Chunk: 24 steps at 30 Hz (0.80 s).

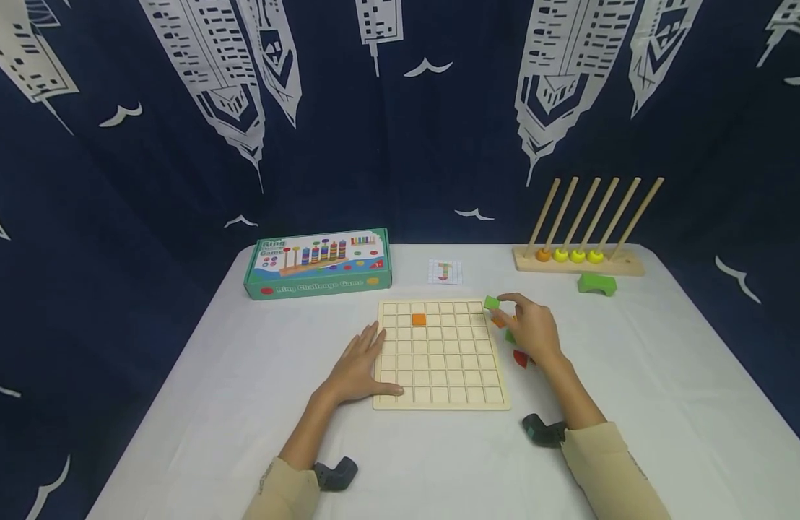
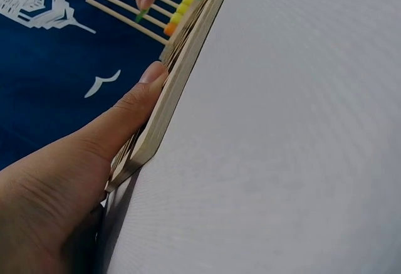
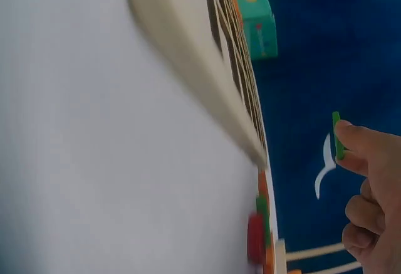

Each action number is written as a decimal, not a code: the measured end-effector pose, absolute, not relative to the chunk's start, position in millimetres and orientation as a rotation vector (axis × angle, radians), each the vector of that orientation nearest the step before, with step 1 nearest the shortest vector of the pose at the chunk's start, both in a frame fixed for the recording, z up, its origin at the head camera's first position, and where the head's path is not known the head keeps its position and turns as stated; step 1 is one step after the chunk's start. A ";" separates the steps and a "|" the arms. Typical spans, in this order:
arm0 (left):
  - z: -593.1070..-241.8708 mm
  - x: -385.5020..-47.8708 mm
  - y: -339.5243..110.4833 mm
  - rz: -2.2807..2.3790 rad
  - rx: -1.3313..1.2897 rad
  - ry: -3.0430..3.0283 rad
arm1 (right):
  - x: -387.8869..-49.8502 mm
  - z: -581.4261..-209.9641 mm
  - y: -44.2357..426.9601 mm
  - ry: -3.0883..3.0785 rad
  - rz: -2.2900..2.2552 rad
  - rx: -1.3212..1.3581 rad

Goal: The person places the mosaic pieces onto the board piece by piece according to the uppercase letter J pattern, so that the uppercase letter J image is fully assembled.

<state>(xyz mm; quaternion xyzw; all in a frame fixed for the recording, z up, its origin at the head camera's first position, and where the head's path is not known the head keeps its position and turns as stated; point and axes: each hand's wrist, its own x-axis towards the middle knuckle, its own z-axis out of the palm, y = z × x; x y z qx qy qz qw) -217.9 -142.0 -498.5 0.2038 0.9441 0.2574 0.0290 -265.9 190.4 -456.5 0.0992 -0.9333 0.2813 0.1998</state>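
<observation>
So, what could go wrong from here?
The right hand pinches the green tile between fingertips, so it could slip and drop.
The red piece and other loose pieces lie close under that hand and might get knocked.
The left hand rests on the edge of the grid board; a push there could shift it and perhaps jostle the orange tile.

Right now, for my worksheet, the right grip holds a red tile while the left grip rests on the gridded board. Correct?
No: the tile in the right grip is green, not red, as the head view shows. The rest stands.
</observation>
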 end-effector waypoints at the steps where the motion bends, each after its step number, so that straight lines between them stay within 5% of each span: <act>1: -497.9 -218.1 -142.1 0.795 0.628 2.913 | -265.0 -456.2 184.6 -2.593 0.800 0.295; 24: -501.5 -216.9 -143.1 0.763 0.606 2.944 | -279.8 -485.2 102.8 -2.730 0.889 0.374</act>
